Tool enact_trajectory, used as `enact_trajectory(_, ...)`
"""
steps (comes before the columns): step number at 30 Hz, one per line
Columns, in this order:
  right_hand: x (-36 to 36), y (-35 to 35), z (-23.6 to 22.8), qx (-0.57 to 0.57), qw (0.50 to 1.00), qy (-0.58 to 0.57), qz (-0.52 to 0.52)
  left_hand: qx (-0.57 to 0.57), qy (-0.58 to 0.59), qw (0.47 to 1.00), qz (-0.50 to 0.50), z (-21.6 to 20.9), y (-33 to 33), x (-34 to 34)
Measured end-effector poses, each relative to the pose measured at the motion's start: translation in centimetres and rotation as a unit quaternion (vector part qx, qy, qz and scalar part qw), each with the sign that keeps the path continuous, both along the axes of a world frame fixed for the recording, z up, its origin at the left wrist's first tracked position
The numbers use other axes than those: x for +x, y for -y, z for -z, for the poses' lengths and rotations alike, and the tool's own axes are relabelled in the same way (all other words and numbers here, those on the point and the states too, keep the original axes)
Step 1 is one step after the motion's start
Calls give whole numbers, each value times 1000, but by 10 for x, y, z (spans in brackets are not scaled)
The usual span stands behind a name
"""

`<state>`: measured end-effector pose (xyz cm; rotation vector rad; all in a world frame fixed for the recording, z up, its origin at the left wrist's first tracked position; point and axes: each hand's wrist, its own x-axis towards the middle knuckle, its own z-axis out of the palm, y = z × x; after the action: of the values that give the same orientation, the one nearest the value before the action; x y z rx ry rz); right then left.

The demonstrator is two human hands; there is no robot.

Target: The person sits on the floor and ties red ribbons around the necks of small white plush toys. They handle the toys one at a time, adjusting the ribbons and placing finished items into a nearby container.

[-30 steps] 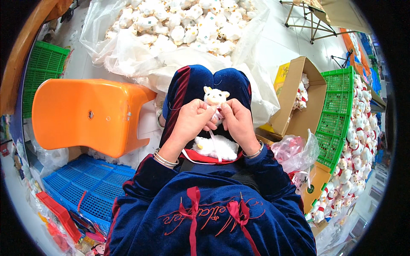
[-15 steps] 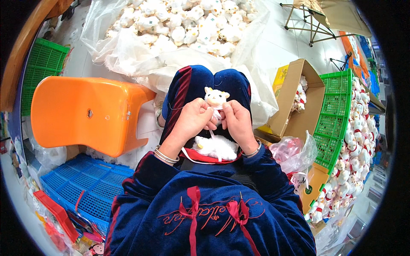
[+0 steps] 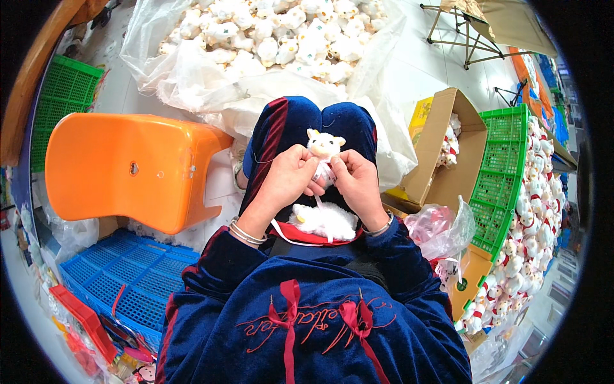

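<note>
A small white plush toy [image 3: 325, 144] with dark eyes and yellowish horns stands upright between my hands, above my knees. At its neck is a thin white ribbon [image 3: 323, 171]. My left hand [image 3: 293, 176] is closed, thumb and fingers pinching the ribbon on the toy's left side. From the other side my right hand [image 3: 358, 182] pinches at the same ribbon, thumb and forefinger together. A ribbon end hangs below the fingers. Another white plush toy [image 3: 325, 221] lies in my lap on a red cloth [image 3: 300, 238] with a white band.
Ahead, a clear plastic sheet [image 3: 192, 77] holds a heap of white plush toys [image 3: 268, 35]. An orange stool [image 3: 121, 169] and blue crate [image 3: 128, 269] are on the left. On the right are a cardboard box [image 3: 448, 185], a green crate [image 3: 499, 173] and toys with red scarves [image 3: 531, 224].
The toy's head has tilted slightly and moved a little, with both hands staying at its neck. Little else differs.
</note>
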<state>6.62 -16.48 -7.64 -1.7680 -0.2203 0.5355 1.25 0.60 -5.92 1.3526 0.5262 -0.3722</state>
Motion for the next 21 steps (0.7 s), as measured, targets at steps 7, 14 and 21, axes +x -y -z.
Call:
enact_trajectory(7,-4,-4,-10,-3,999,-32,25,-39,5,999,-29,4,3,-3)
enact_trajectory(14,1,0,-7,-21,999,-25,0,-64,13,998,-20,4,-6,-5)
enact_trajectory(21,3,0,-7,36,996,-75,15,3,46,998,-34,4,-19,-11)
